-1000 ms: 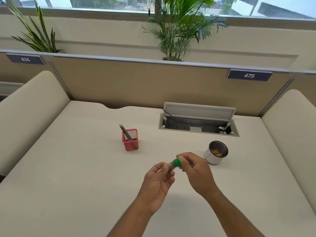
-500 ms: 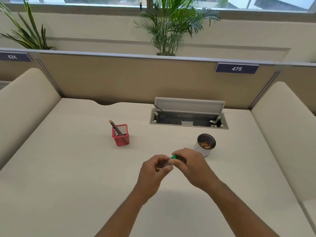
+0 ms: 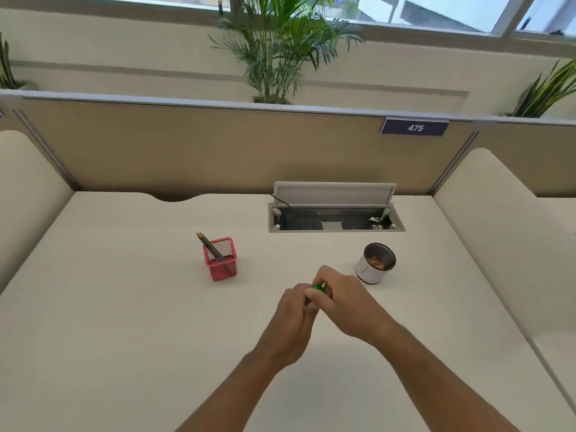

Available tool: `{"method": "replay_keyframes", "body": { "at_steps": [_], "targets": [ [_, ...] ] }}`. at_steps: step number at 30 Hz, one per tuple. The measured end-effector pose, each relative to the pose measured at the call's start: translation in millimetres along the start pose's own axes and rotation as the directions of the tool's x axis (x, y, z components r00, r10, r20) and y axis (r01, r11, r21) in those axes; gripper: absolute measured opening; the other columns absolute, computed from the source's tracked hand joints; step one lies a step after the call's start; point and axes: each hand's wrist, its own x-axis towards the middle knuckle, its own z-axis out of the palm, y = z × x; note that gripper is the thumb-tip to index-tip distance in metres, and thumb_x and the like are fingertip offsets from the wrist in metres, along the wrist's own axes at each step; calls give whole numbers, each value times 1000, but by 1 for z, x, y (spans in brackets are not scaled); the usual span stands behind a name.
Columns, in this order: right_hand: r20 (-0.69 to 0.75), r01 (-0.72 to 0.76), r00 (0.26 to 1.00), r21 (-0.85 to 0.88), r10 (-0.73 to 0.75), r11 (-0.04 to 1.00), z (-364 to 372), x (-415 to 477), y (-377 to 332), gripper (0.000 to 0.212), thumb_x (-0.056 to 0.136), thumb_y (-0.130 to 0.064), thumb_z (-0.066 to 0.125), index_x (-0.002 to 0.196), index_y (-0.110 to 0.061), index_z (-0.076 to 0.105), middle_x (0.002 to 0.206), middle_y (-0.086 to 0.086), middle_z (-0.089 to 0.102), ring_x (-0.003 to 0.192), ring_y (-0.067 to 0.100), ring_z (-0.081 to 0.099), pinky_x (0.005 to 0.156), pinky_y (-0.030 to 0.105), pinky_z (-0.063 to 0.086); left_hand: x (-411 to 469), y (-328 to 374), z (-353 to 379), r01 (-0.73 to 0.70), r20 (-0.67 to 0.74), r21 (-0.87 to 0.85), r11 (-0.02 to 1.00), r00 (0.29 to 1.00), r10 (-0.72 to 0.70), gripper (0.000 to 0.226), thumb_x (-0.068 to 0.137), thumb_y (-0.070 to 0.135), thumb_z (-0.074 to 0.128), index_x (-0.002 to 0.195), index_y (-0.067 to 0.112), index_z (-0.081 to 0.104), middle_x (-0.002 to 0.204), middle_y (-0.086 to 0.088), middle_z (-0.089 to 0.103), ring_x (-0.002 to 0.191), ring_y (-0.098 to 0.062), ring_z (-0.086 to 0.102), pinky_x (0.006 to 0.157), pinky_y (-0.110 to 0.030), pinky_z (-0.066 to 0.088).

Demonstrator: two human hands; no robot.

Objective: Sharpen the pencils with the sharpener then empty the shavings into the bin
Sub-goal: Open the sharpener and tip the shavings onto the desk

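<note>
Both of my hands meet over the middle of the desk around a small green sharpener. My left hand grips its lower part, which is hidden by my fingers. My right hand closes over the green cap, of which only a sliver shows. A small white bin with orange-brown shavings inside stands just to the right of my hands. To the left, a red mesh holder carries a few dark pencils leaning to the left.
An open cable box with its lid raised is sunk into the desk behind the bin. A beige partition with a "475" label closes the back, and padded dividers flank both sides.
My hands have come closer together, so the sharpener's clear body and most of its green cap are now covered. The view has shifted so that the desk objects sit further right.
</note>
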Motion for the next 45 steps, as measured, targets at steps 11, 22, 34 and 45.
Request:
{"method": "replay_keyframes", "body": {
  "at_steps": [11, 22, 34, 45],
  "targets": [
    [-14, 48, 999, -34, -49, 998, -14, 33, -5, 24, 98, -42, 61, 88, -20, 59, 73, -2, 62, 65, 10, 56, 57, 20, 44, 22, -5, 2, 100, -185, 43, 994, 979, -90, 38, 106, 54, 35, 95, 22, 53, 83, 5, 59, 75, -13, 54, 66, -40, 49],
    [-64, -22, 997, 328, 45, 944, -31, 52, 18, 15, 102, -34, 59, 101, -22, 67, 74, 1, 74, 62, 9, 66, 60, 26, 53, 32, -22, -4, 174, -160, -94, 980, 969, -188, 19, 110, 47, 42, 108, 29, 47, 87, 10, 49, 74, -4, 43, 66, -17, 37],
    [58, -133, 991, 613, 123, 779, -12, 61, 56, 11, 98, -22, 68, 104, -13, 70, 83, 10, 78, 70, 19, 69, 64, 34, 54, 37, -46, 4, 175, -223, -88, 981, 956, -191, 14, 108, 36, 49, 121, 34, 55, 121, 6, 57, 116, -10, 53, 90, -7, 40],
    [-49, -166, 975, 486, 216, 858, 41, 74, 127, 15, 91, -27, 76, 105, -31, 72, 103, -10, 74, 85, 11, 66, 76, 26, 55, 33, -67, -21, 224, -373, -138, 965, 891, -260, 32, 98, 13, 72, 126, 29, 69, 110, 2, 62, 106, -10, 65, 91, -14, 50]
  ]
}}
